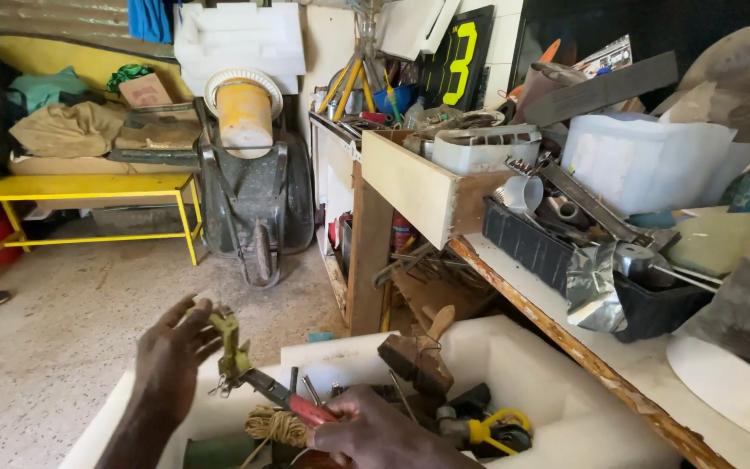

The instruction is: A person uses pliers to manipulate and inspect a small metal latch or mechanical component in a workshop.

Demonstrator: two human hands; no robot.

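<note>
My right hand [375, 430] grips the red handles of a pair of pliers [284, 398] low in the middle of the view. The plier jaws clamp a small green metal fitting [229, 340] that stands upright. My left hand [171, 356] is just left of it, fingers spread, fingertips touching the fitting's top. Both hands hover over a white foam box [514, 360] holding a ball of twine [275, 426], a wooden-handled brush [418, 356], a yellow-handled tool [497, 430] and several metal pieces.
A cluttered workbench [566, 339] runs along the right, with a black tray of metal parts [549, 252] and a white plastic tub [644, 161]. A wheelbarrow [253, 200] carrying a yellow bucket and a yellow bench [79, 191] stand at the back on the concrete floor.
</note>
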